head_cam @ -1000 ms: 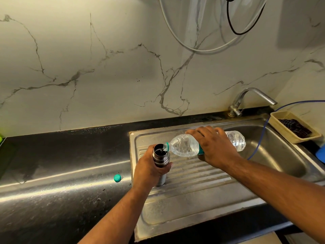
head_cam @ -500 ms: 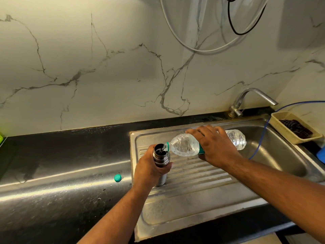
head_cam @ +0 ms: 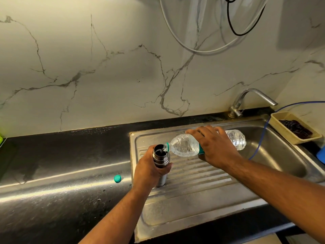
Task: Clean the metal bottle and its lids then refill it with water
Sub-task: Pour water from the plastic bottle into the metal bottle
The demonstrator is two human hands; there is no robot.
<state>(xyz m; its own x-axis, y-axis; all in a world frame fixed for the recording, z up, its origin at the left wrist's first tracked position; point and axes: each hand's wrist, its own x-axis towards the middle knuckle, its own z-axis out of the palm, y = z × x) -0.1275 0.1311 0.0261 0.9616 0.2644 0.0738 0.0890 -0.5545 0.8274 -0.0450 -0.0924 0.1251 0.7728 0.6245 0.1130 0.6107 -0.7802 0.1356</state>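
The metal bottle (head_cam: 161,162) is stood upright on the ridged draining board of the sink (head_cam: 202,199), near the board's left edge, with its mouth uncovered. It is gripped around its middle by the left hand (head_cam: 149,170), whose fingers are wrapped tightly about the body so that only the neck and the base are left showing.

A clear plastic water bottle (head_cam: 184,146) is held almost level above the draining board by the right hand (head_cam: 215,147). The fingers of that hand are curled closed over the top of the bottle at its teal label band, and the bottle's far end is seen past the knuckles, over the near part of the sink basin. Its open neck is tipped to the rim of the metal bottle, and a thin stream of water is seen at the mouth.

A small teal cap (head_cam: 117,178) is laid on the dark counter (head_cam: 61,155), to the left of the sink and apart from it. A tap (head_cam: 249,99) is mounted behind the basin, and a beige tray (head_cam: 281,131) with dark contents is set at the sink's right rim. A blue tube (head_cam: 262,136) is run down into the basin.
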